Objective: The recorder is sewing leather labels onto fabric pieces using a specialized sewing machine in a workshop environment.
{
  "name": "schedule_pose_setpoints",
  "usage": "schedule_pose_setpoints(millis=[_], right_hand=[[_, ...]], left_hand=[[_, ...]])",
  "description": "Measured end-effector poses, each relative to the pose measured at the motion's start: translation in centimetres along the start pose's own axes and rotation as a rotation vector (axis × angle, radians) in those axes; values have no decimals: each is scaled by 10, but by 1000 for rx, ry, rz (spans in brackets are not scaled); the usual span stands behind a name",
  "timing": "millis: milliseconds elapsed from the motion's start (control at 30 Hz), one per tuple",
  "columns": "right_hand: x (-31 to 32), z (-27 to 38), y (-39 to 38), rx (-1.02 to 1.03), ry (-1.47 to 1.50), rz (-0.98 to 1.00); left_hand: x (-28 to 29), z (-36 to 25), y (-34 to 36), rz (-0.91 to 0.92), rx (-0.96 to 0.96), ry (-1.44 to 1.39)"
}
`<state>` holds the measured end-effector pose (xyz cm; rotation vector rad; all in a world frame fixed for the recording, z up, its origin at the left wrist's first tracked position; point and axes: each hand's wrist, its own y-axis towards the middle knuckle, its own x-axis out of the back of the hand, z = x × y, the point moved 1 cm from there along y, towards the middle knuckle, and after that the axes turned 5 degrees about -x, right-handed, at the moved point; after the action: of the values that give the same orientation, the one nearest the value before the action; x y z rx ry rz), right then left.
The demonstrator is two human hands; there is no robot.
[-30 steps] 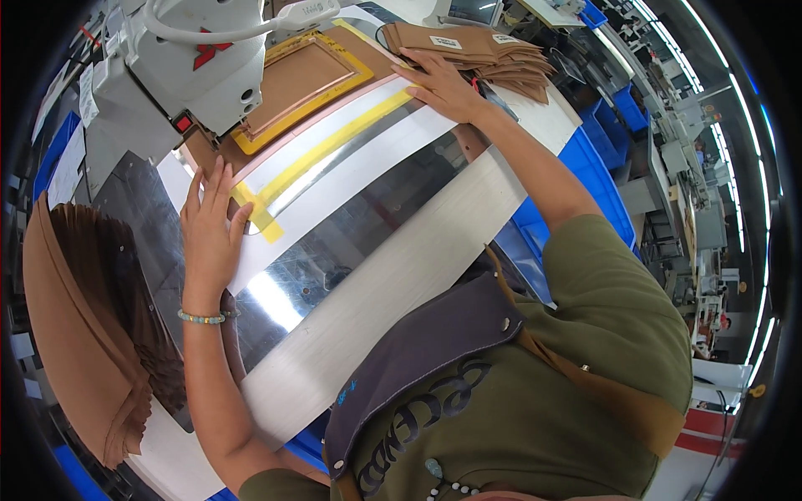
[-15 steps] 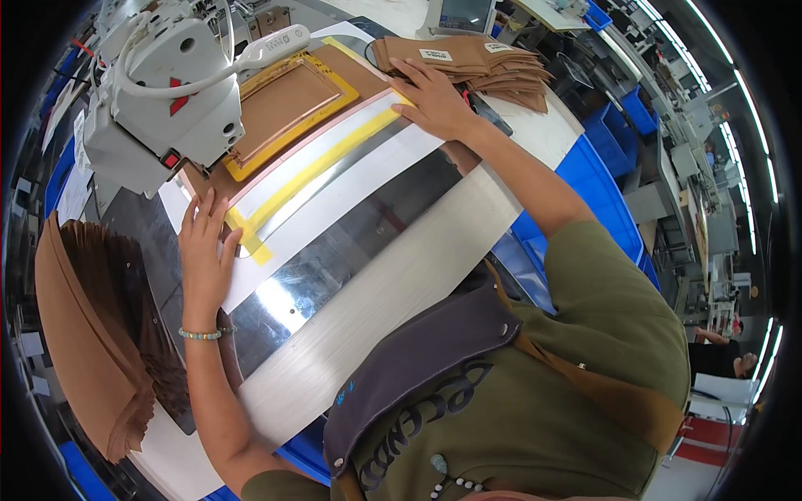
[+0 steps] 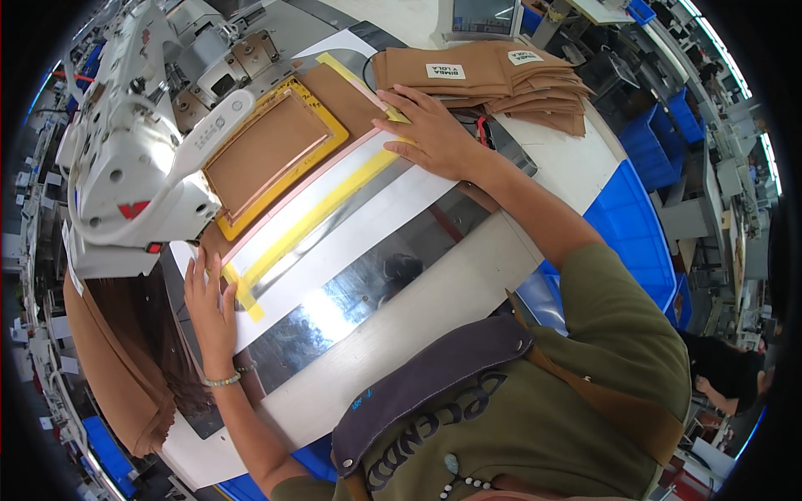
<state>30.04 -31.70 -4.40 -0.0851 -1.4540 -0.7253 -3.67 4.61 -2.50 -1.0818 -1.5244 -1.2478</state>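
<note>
My left hand [image 3: 212,313] lies flat, fingers apart, at the near left corner of a brown fabric panel [image 3: 344,93], beside the end of a yellow tape strip [image 3: 317,219]. At the panel's right end, my right hand [image 3: 439,138] rests with fingers spread, touching its taped edge. Neither hand grips anything. Between them, a white sheet [image 3: 363,219] carries the tape along the panel's near edge. A yellow rectangular frame [image 3: 341,127] sits on the panel, with brown fabric showing inside it. The frame is partly under the arm of a white sewing machine [image 3: 125,171].
A shiny metal plate [image 3: 334,309] covers the table nearest me. Brown pieces with white labels [image 3: 535,96] are piled at far right; brown sheets [image 3: 113,359] hang at left. A blue bin [image 3: 632,234] stands right of the table. Another person [image 3: 718,367] is in the right background.
The camera view has shifted, showing more of the sewing machine. Both hands keep nearly the same places on the panel, still flat with fingers spread.
</note>
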Motion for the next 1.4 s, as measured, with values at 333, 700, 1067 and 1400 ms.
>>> schedule_pose_setpoints(millis=[333,700,1067,1400], right_hand=[[12,1,-3,-71,74,-30],[52,-142,32,-287,-147,38],[77,-63,94,-122,349,-363],[-51,85,172,460,113,-104]], left_hand=[[5,2,5,-60,-44,-71],[12,25,-11,-459,208,-8],[11,4,3,-322,72,-76],[9,18,45,-107,-95,52]])
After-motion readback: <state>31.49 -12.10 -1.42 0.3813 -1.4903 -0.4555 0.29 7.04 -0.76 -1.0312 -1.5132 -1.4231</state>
